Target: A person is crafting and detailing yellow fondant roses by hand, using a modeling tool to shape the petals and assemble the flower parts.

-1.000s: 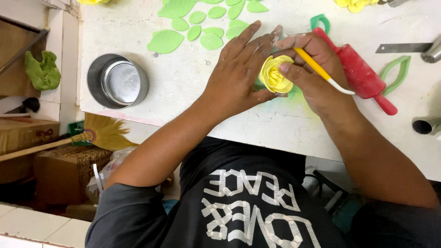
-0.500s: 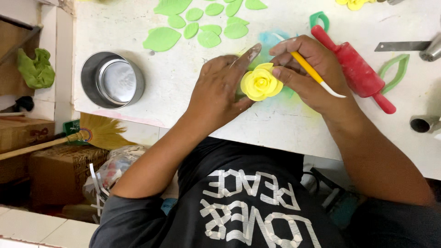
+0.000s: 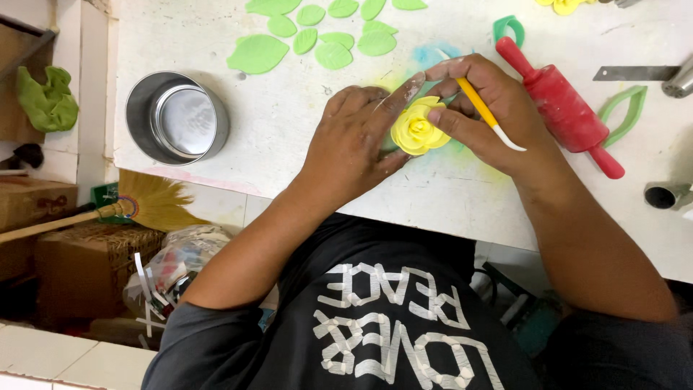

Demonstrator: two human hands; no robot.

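A yellow clay rose (image 3: 417, 130) sits just above the white table (image 3: 289, 137), pinched between both hands. My left hand (image 3: 357, 141) cups it from the left, index finger along its top. My right hand (image 3: 491, 112) presses its right side with thumb and fingertips while also holding a slim yellow modelling tool (image 3: 487, 114) with a white tip. Several green clay leaves (image 3: 317, 36) lie at the far edge.
A red rolling pin (image 3: 567, 108) lies right of my hands, beside green loop cutters (image 3: 628, 108). A steel bowl (image 3: 177, 119) stands at the table's left. A metal tube (image 3: 668, 195) and blade (image 3: 635, 72) lie far right. A broom (image 3: 137, 206) and boxes are below left.
Both hands stay on the rose and have turned it a little between the fingers. The view has shifted slightly, so everything sits lower in frame.
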